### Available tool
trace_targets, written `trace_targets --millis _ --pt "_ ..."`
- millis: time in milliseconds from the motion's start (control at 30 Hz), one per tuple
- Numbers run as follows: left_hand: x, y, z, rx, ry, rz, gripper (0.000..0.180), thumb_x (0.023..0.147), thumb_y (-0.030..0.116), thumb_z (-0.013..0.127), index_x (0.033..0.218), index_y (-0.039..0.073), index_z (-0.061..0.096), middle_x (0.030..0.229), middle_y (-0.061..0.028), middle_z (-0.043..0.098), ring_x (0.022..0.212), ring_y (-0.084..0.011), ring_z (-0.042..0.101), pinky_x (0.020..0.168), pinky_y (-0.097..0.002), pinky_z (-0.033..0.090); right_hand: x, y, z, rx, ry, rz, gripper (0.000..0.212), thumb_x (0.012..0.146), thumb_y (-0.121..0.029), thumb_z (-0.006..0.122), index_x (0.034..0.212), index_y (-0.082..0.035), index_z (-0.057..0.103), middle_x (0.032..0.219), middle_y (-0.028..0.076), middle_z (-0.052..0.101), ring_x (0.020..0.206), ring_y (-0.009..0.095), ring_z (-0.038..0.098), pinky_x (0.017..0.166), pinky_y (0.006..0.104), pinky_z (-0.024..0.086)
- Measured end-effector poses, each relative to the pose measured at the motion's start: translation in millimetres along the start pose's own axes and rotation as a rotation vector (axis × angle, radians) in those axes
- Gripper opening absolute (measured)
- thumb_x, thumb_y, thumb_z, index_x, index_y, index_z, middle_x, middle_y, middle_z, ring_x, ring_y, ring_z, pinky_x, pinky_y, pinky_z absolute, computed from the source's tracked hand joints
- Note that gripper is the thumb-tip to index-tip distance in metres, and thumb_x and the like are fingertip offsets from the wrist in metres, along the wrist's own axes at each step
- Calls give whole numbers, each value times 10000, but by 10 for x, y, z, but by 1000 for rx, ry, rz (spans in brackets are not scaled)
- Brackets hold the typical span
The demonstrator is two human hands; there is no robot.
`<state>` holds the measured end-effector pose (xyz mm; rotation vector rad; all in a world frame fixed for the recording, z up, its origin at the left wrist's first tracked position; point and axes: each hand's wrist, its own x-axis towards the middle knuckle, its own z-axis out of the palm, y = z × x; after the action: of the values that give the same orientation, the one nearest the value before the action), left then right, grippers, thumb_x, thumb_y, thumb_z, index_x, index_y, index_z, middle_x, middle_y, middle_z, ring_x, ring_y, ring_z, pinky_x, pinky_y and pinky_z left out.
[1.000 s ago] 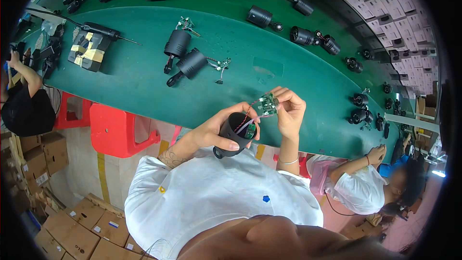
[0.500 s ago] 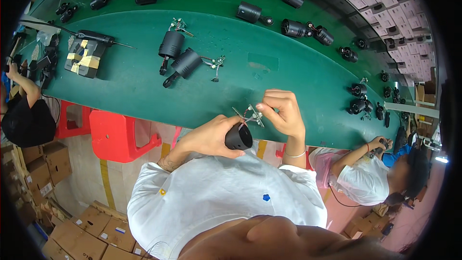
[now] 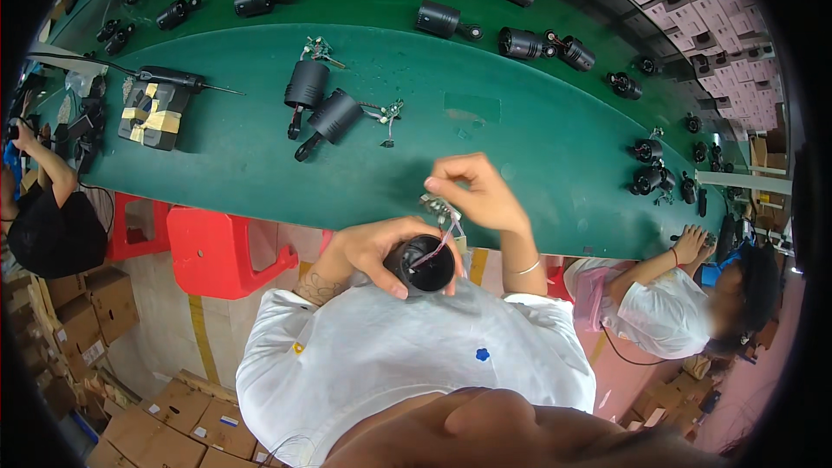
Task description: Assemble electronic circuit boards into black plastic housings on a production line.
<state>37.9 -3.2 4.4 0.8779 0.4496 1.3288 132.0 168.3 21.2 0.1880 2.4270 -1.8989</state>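
Head-camera view: a black cylindrical camera housing is gripped in the curled left hand, its open mouth turned upward, just off the near edge of a green workbench. A small circuit board is pinched between the fingertips of the right hand directly above that mouth, and thin pink and white wires are seen running from the board down into the housing. The housing is matte black, round, and hollow. Beyond the hands, two more black housings with mounting arms are laid side by side on the bench, each with a loose board and wires beside it. Further left, one black block patched with yellow tape and one long-tipped electric screwdriver are set down. A row of finished black cameras is spread along the far edge; their count cannot be told. Two other people are seated at the bench ends, a red plastic stool is stood beneath it, and cardboard boxes are piled on the floor.
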Motion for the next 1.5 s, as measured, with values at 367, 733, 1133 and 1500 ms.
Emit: trace_targets --millis 367,733,1133,1500 --pt "100 -186 37 -378 13 269 678 545 272 756 1126 -32 584 914 -174 675 801 -256 628 754 -324 494 -34 381 687 1413 228 -48 104 893 -70 642 988 -31 628 890 80 644 767 155 584 699 228 461" --pt "-125 29 106 560 476 51 722 690 173 770 1279 13 385 1024 -136 662 821 -260 614 778 -342 466 -90 268 217 738 522 -255 94 730 35 746 791 -14 694 804 90 657 760 172 538 716 272 442" --pt "-84 -101 -32 645 283 284 897 656 108 792 1369 91 247 1119 -199 624 988 -316 618 901 -399 461 -115 276 248 944 381 -253 112 726 55 738 810 -13 708 778 95 661 741 164 514 687 268 431" --pt "-73 -160 41 466 263 258 996 678 153 780 1467 39 183 1136 -147 643 1019 -274 609 952 -374 434 -93 240 244 863 414 -339 148 693 105 724 787 -9 712 777 105 670 750 177 541 686 275 462"
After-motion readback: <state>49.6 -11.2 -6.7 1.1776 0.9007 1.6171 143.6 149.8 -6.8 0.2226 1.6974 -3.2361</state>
